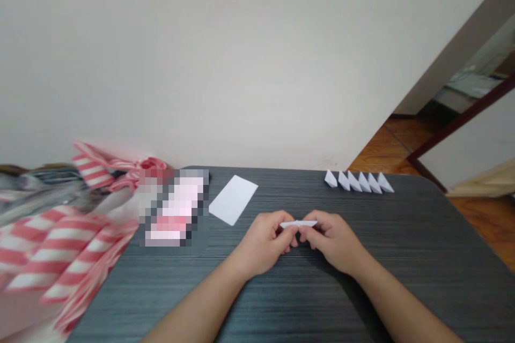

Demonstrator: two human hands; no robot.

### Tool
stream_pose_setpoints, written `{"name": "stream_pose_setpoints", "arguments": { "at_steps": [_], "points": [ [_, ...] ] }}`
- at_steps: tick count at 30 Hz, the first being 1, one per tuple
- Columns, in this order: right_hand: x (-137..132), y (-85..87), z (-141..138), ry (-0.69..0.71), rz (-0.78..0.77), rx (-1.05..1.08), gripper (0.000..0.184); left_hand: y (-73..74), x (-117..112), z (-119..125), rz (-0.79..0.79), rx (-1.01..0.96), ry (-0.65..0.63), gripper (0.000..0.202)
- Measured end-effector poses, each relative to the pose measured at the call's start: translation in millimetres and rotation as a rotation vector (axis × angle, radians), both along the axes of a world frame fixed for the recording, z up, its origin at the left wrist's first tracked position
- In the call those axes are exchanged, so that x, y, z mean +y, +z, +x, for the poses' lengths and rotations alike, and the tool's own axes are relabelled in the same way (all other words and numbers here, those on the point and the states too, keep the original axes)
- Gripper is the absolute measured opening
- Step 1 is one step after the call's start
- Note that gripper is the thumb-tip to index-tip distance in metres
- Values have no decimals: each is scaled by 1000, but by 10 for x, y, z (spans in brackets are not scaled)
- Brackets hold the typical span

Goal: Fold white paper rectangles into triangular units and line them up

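Note:
A small piece of folded white paper (298, 224) is held above the dark table, its long edge facing me. My left hand (269, 240) pinches its left half between thumb and fingers. My right hand (330, 241) grips the right half the same way, and the two thumbs nearly meet below the middle. Beyond my left hand lies a flat stack of white paper (233, 200). Farther back on the right, several folded white paper triangles (359, 182) stand in a row. The fingers behind the folded paper are partly hidden.
The dark wood-grain table (257, 300) has its back edge near a pale wall (249, 64). A blurred-out, phone-shaped object (177, 208) lies at the left. Red-and-white striped cloth (60, 246) heaps beside the table's left edge. Wooden floor (386, 142) shows at the right.

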State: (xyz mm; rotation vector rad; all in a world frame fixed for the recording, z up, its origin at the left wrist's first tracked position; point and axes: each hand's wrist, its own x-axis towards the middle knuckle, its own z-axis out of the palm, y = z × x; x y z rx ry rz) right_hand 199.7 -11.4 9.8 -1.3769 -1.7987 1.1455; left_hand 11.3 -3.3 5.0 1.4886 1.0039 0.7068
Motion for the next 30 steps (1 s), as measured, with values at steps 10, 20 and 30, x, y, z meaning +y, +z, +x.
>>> {"name": "stream_pose_setpoints", "arguments": {
  "at_steps": [10, 20, 30],
  "points": [
    [9, 4, -1, -30, -14, 41, 15, 45, 0, 1, 16, 6, 12, 27],
    [8, 51, 22, -63, 16, 5, 22, 20, 1, -12, -12, -4, -5, 27],
    [9, 11, 40, -85, 49, -1, 25, 12, 4, -14, -16, -23, 7, 26]
  ]
}}
